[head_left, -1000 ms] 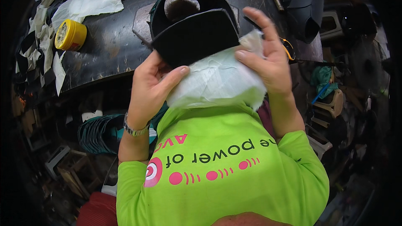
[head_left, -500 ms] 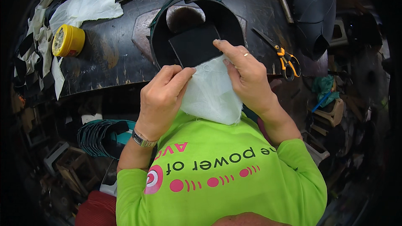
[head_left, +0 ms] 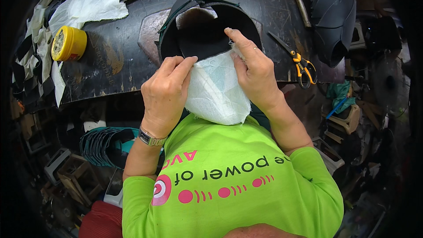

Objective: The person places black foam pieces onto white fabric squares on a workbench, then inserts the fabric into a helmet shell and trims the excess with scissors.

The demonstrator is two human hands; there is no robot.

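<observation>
From where I stand, the left hand (head_left: 167, 90) has its grip pinched together, thumb against finger, on the upper left corner of a white cloth (head_left: 218, 90). The right hand (head_left: 257, 72), a ring on one finger, has its grip clamped on the cloth's upper right corner, the frayed edge caught between thumb and forefinger, and that forefinger reaching out past it. The cloth is drawn across between the hands at the middle of the worktop's (head_left: 119, 46) near edge, and its lower end hangs down in front of the green shirt (head_left: 238, 163).

Just beyond it is a hollow black ring (head_left: 254, 35) with green trim. Black material lies along the cloth's upper edge, but I can't make out where it ends and the ring's dark inside begins. A dull metal slab (head_left: 150, 37) shows on either side of the ring.

Toward the worktop's left end, close to the near edge, I see a tilted yellow tub (head_left: 69, 43). White scraps (head_left: 97, 2) lie along the far left corner. On the right, orange-handled scissors (head_left: 299, 61) have their handles at the near edge; a hammer (head_left: 300, 4) lies beyond them, beside a black moulded piece (head_left: 332, 13) by the right edge.
</observation>
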